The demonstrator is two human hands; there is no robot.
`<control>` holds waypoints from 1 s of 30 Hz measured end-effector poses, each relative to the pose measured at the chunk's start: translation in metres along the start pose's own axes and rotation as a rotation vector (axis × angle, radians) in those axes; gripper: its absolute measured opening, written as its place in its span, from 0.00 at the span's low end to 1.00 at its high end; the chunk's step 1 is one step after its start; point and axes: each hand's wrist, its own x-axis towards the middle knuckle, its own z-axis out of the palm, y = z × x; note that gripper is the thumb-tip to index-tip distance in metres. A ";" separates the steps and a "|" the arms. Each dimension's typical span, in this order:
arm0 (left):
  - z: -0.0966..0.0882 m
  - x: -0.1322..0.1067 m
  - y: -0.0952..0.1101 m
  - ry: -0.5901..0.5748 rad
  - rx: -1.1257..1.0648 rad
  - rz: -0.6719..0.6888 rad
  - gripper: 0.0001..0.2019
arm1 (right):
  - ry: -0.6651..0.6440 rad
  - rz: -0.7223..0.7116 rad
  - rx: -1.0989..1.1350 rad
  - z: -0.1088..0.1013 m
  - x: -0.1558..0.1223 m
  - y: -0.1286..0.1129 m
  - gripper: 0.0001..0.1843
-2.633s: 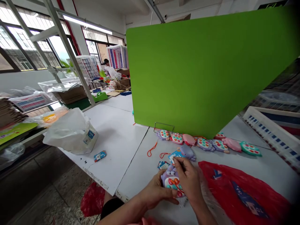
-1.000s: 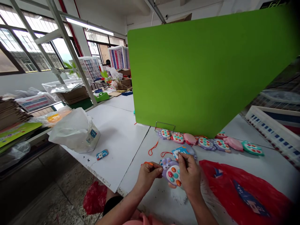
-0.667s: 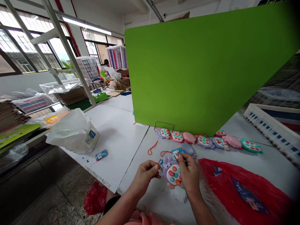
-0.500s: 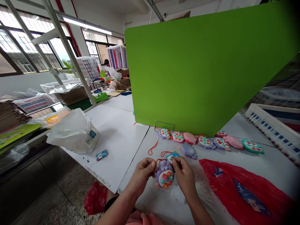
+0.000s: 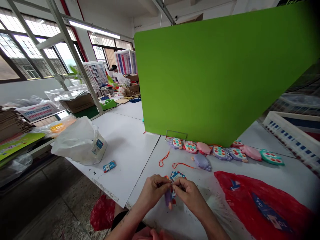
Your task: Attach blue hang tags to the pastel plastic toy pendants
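My left hand (image 5: 157, 187) and my right hand (image 5: 187, 190) meet fingertip to fingertip low over the table, both closed in a pinch. Below the left fingers hangs a purple toy (image 5: 168, 199), seen edge-on, with a bit of orange cord (image 5: 166, 178) by the fingertips. A blue printed card tag (image 5: 178, 175) shows above the right fingers, and more printed card is visible beneath them. The fingers hide the exact point where cord and tag meet. Just beyond lies another purple toy (image 5: 202, 161), face down, with its orange loop (image 5: 182, 164).
Pop-button toys (image 5: 219, 152) line the foot of a tall green panel (image 5: 200, 83). A red plastic bag (image 5: 255, 203) lies at right, beside a white crate (image 5: 287, 130). At left are a white bag (image 5: 77, 143) and a small bundle of blue cards (image 5: 109, 166).
My hands have come together at the fingertips. The toy between them has turned from showing its coloured buttons to edge-on, and the tag has shifted slightly left and down.
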 end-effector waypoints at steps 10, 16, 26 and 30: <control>-0.010 -0.002 0.009 -0.179 0.333 0.099 0.14 | -0.006 0.022 0.014 0.005 0.003 0.006 0.11; -0.012 -0.004 0.009 -0.122 0.732 0.070 0.11 | -0.084 0.028 0.245 0.020 0.000 0.010 0.11; -0.018 -0.001 0.021 -0.018 0.715 0.214 0.06 | -0.147 0.069 0.347 0.021 0.001 0.015 0.18; -0.015 0.002 0.017 -0.019 0.691 0.273 0.05 | -0.142 0.229 0.332 0.021 -0.001 0.021 0.21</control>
